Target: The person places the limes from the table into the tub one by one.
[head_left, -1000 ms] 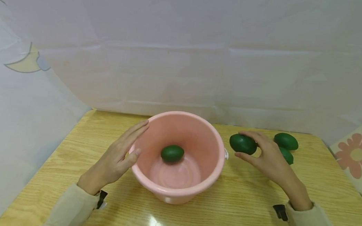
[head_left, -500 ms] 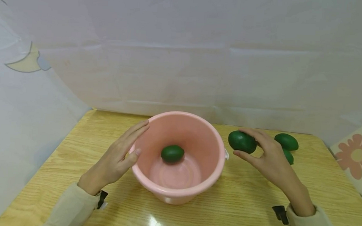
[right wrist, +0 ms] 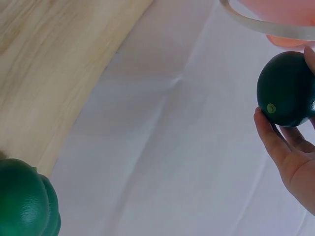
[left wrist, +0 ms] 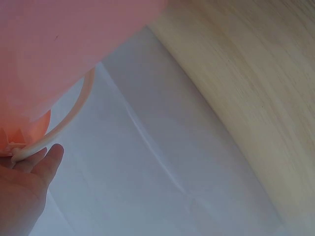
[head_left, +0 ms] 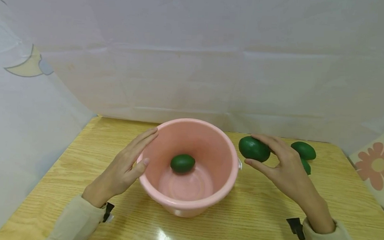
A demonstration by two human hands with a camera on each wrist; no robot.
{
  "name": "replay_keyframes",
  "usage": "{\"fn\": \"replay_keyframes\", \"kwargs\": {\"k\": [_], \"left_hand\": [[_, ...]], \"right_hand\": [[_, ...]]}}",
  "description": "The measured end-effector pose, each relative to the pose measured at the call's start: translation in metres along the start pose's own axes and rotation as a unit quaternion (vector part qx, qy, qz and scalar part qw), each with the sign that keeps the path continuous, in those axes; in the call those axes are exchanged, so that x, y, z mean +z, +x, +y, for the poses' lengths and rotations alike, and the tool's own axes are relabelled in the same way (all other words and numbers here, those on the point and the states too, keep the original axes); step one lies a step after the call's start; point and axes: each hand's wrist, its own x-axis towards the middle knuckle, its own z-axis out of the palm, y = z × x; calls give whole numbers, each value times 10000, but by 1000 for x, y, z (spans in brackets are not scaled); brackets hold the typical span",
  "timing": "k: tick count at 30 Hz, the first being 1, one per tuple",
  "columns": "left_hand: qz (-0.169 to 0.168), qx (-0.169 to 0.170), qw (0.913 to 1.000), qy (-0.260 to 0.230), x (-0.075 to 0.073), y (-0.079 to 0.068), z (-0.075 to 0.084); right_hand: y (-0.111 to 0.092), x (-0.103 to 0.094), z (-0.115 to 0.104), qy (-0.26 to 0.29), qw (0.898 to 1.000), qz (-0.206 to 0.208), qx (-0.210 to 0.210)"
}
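Observation:
A pink bucket [head_left: 187, 204] stands upright on the table, one dark green oval fruit [head_left: 182, 163] lying at its bottom. My left hand [head_left: 123, 167] rests on the left of the bucket's rim with fairly straight fingers. In the left wrist view, the fingertips [left wrist: 51, 162] are beside the bucket's pale handle [left wrist: 74, 110]. To the right of the bucket, my right hand [head_left: 285, 166] holds another dark green fruit [head_left: 254, 148] between thumb and fingers, above the table. The right wrist view shows a small light green spot on this held fruit [right wrist: 283, 91].
Behind the right hand, two more green fruits [head_left: 304, 150] lie touching near the table's back right, one partly hidden by the hand. The wooden table [head_left: 238, 225] ends at a pale wall covering [head_left: 194, 79] at the back.
My right hand has moved slightly left and up with the fruit, closer to the bucket. The left hand and the bucket have stayed in place.

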Motion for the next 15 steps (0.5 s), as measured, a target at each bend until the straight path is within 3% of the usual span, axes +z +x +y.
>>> {"fn": "replay_keyframes", "kwargs": {"k": [15], "left_hand": [[0,34,10000,-48,0,0,2]], "right_hand": [[9,-4,-14,160,9987,266,-405]]}}
